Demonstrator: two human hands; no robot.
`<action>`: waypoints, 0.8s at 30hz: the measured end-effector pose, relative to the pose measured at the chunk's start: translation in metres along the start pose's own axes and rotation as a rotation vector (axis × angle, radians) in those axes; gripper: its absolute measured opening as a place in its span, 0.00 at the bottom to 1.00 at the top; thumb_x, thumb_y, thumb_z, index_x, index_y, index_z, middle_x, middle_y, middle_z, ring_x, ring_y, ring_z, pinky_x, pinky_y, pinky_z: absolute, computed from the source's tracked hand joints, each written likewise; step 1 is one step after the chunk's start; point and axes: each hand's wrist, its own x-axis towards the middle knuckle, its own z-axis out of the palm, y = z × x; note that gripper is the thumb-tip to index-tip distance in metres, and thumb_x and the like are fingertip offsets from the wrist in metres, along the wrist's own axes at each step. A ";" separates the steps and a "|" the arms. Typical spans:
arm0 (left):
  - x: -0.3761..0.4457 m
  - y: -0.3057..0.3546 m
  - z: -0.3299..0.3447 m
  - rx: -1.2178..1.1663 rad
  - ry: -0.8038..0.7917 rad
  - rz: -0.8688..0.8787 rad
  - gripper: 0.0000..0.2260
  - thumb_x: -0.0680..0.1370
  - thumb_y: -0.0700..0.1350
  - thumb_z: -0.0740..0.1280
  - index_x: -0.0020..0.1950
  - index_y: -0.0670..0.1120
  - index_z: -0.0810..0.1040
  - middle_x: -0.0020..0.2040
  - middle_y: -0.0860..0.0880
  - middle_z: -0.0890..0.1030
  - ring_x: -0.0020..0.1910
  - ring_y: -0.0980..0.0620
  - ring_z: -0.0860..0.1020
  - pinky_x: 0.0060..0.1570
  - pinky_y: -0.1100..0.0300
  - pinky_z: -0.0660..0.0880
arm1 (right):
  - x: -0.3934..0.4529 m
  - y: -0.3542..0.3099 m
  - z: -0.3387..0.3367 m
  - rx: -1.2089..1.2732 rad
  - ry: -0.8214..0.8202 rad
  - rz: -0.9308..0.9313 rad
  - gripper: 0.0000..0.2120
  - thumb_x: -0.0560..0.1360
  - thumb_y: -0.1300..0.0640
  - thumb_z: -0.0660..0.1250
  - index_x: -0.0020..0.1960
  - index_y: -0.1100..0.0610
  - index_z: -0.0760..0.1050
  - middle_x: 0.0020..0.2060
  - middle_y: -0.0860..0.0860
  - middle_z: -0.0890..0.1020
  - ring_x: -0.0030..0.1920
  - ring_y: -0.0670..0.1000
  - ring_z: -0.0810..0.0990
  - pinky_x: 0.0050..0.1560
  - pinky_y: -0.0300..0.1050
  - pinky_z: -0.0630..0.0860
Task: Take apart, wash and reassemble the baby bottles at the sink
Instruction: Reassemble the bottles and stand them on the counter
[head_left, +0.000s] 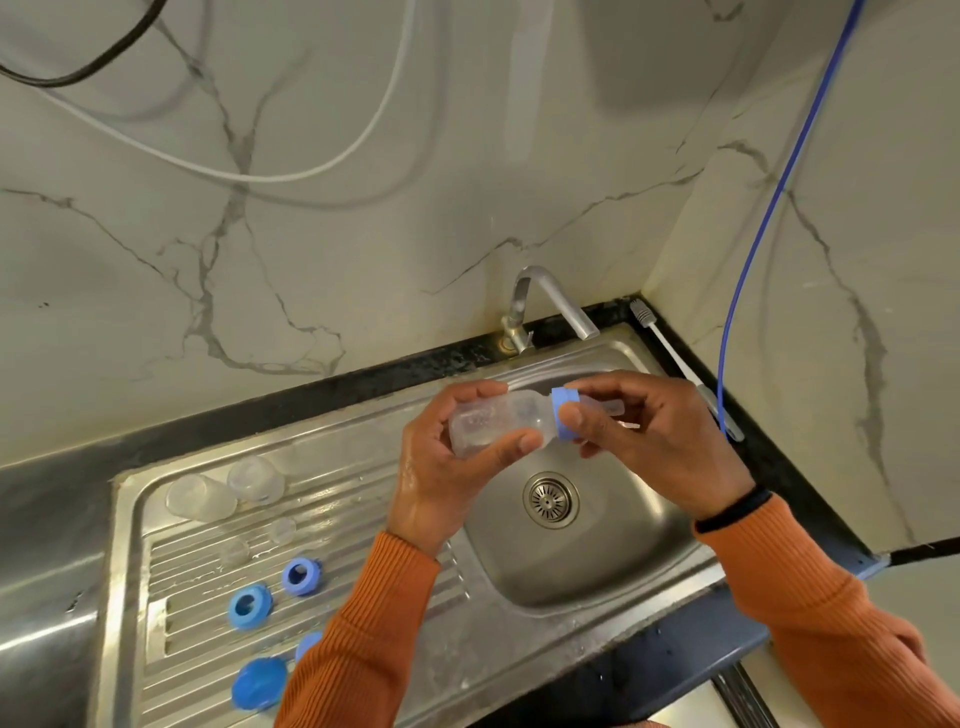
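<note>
Left hand (447, 467) grips the clear plastic baby bottle (493, 423) sideways over the steel sink (597, 561), right hand (649, 436) pinching its blue screw collar (565, 413) (teat still on).

brushed stainless steel sink (597, 571) with ribbed drainboard, translucent plastic baby bottle (493, 421), matt blue plastic collar ring (563, 410), glossy veined marble wall (311, 234), ribbed orange knit sleeve (374, 634)

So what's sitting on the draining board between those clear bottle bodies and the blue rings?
In the head view, two small clear teats lie on the ridges between the clear bottle bodies and the blue rings.
</note>
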 end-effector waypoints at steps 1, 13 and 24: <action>-0.001 0.001 -0.001 0.003 -0.001 0.000 0.24 0.64 0.59 0.79 0.57 0.56 0.81 0.54 0.67 0.81 0.54 0.66 0.80 0.43 0.72 0.78 | -0.001 0.002 -0.003 -0.024 -0.019 -0.037 0.20 0.69 0.39 0.79 0.58 0.46 0.84 0.51 0.47 0.88 0.47 0.51 0.88 0.46 0.46 0.86; -0.002 0.030 0.012 0.013 -0.025 0.179 0.26 0.65 0.56 0.82 0.61 0.55 0.80 0.57 0.61 0.82 0.55 0.60 0.82 0.44 0.70 0.79 | -0.009 -0.041 -0.019 -0.329 0.057 0.055 0.38 0.76 0.23 0.57 0.30 0.54 0.78 0.23 0.52 0.81 0.21 0.46 0.76 0.29 0.38 0.74; -0.020 0.065 0.011 -0.067 0.112 0.202 0.28 0.62 0.58 0.84 0.57 0.52 0.81 0.54 0.57 0.84 0.52 0.57 0.84 0.44 0.68 0.79 | -0.027 -0.064 -0.040 0.085 -0.101 -0.230 0.26 0.69 0.49 0.82 0.66 0.48 0.79 0.62 0.48 0.83 0.61 0.51 0.84 0.57 0.45 0.83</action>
